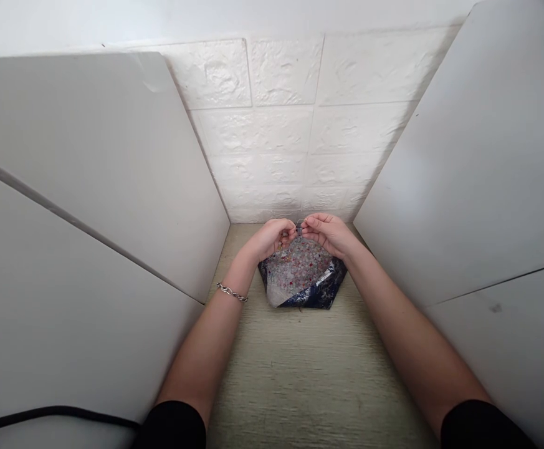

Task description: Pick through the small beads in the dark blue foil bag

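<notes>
the thread [300, 220] was a thin, pale curve between the two hands, above the far edge of the beads, and both ends of it ran into fingertips. the left hand [276, 237] had its thumb and fingers pinched together on one end; the right hand [326, 232] pinched the other, its fingertips just beside those of the left. the thread was too fine to tell whether any bead was on it.

right below the grip lay a heap of small beads [300, 265], mostly clear and pale pink with a few red ones, spread in an open bag [321, 292] of dark blue and silver, its near edge folded up. the hands hid part of the bag's far side. the bag sat on a pale greenish table [300, 368], which ran from under the grip back toward the person.

close behind the grip rose a white wall [309, 131] with a brick pattern. on the left of the hands stood a white board [113, 149], and on the right another board [449, 168], both slanting in toward the grip and leaving a narrow space. a chain bracelet [232, 292] circled the left forearm. well apart from the grip, at the near left, a black cable [57, 411] crossed in front of the boards, ending beside a black sleeve [173, 424].
</notes>
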Motion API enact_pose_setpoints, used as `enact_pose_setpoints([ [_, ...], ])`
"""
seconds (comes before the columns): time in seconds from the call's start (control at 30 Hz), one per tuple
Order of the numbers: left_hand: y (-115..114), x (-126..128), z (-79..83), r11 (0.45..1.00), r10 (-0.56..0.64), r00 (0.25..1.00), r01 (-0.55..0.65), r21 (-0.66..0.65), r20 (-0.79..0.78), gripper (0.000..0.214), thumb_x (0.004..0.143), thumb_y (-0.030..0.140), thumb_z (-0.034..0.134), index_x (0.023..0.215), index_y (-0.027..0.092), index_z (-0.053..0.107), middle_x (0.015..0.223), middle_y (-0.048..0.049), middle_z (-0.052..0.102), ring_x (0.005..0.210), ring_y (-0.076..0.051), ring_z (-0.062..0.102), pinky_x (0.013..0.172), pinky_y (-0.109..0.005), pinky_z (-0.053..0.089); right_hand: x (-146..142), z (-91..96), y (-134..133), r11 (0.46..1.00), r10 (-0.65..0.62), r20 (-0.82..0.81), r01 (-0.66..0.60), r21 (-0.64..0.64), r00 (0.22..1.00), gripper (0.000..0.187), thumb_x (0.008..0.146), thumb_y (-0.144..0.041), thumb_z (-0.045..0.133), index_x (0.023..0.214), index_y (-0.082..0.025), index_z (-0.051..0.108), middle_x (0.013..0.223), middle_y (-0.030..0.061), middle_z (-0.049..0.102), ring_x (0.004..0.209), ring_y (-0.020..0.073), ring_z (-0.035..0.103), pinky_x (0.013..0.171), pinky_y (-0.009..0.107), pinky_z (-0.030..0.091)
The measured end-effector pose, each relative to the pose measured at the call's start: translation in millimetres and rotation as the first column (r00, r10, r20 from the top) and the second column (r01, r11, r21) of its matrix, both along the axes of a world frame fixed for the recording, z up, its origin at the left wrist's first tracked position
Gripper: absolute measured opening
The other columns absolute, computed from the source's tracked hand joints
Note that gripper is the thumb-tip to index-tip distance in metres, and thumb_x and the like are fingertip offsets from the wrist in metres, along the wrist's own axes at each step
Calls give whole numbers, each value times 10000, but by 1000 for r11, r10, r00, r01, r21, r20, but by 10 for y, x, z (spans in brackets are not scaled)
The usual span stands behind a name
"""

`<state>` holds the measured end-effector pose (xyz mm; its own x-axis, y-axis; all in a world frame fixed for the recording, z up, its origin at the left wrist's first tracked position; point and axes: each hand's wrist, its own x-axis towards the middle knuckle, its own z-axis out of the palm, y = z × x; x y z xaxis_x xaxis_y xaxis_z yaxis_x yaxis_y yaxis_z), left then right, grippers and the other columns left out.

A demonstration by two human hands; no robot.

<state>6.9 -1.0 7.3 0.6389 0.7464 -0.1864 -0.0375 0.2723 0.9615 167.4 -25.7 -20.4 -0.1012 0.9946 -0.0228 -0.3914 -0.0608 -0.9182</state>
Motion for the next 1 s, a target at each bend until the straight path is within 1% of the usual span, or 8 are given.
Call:
enact_pose_setpoints([
  [0.17,12,-1,-15,1000,-4,1000,4,8,-11,127,647,182,460,529,139,439,535,12,401,439,-42,321,423,-199,236,2,39,2,999,-24,30,23,31,999,275,584,-372,739,693,-166,594,726,-11,614,587,61,560,587,184,499],
  [0.27,27,6,-33,1000,11,999,-10,20,-32,123,649,179,466,534,138,468,532,13,427,438,-44,339,423,-203,241,15,114,11,990,-105,163,87,113,981,280,609,-412,704,687,-177,573,724,-20,581,568,62,512,533,184,456],
  [0.43,27,29,-43,997,58,998,-57,59,-26,132,667,205,535,581,114,576,595,-10,534,494,-51,413,479,-205,313,-3,302,-45,926,-293,465,127,356,836,170,723,-342,590,706,-176,556,661,-22,531,618,89,474,591,211,400],
  [0.57,7,32,-20,996,82,996,-83,16,44,127,682,187,540,679,102,635,685,-35,602,570,-66,494,520,-202,359,-49,434,-144,879,-388,578,99,466,718,106,770,-272,517,747,-174,551,702,-13,542,657,104,466,617,236,359],
  [0.67,0,26,-8,993,110,990,-106,-50,84,141,696,148,515,719,96,644,720,-54,631,619,-82,546,563,-206,403,-67,482,-190,858,-425,614,81,507,664,93,776,-251,508,745,-176,554,705,-7,546,662,112,460,604,243,340],
  [0.73,3,23,-6,990,130,987,-124,-66,99,138,696,123,517,735,89,645,725,-62,640,618,-84,560,588,-211,425,-66,494,-197,854,-429,608,79,515,668,91,777,-250,510,743,-178,554,686,-10,541,647,111,457,601,244,340],
  [0.8,10,22,-8,987,155,981,-149,-60,114,136,698,104,523,754,84,646,723,-64,645,613,-80,567,606,-211,439,-61,499,-191,860,-411,582,88,502,701,94,778,-259,514,743,-179,547,678,-14,541,634,107,463,606,243,354],
  [1.0,41,17,-17,977,213,956,-211,-34,199,146,683,79,584,812,97,651,749,-39,656,632,-55,582,688,-206,454,-68,474,-141,938,-216,395,76,339,893,177,783,-346,518,728,-198,437,711,-12,606,515,78,481,546,229,392],
])
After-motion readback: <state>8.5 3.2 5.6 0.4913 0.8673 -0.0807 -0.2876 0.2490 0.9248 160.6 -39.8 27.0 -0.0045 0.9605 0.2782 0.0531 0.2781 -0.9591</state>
